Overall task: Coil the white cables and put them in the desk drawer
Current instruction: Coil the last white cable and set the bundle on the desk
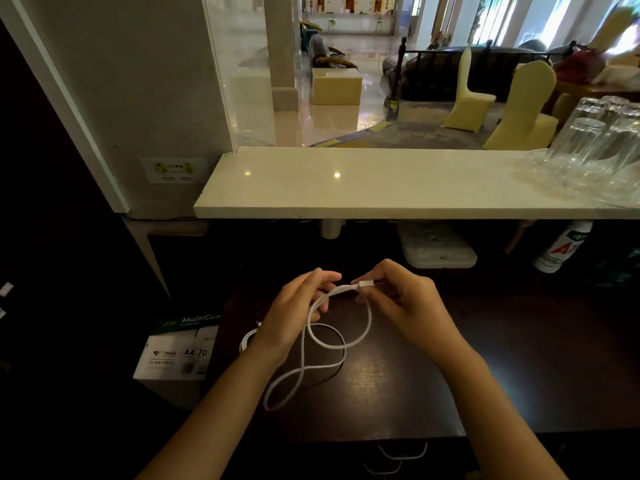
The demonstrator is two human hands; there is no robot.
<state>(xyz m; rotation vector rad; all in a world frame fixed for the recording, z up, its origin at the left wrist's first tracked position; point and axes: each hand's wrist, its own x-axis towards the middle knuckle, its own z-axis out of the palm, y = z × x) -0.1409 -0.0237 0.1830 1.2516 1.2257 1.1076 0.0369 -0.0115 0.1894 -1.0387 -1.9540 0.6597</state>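
Both hands hold the white cable (pixel 341 344) above the dark surface (pixel 502 358): the right hand (pixel 398 299) pinches its plug end, and the left hand (pixel 298 306) grips the cord. Its loops trail onto the surface between the forearms, near the front edge, with bare surface to the right.

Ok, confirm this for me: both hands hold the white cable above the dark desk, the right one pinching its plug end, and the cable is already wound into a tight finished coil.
Not a tight coil. The head view shows the white cable hanging in loose open loops onto the dark desk. The rest holds: the left hand grips it and the right hand pinches the plug end.
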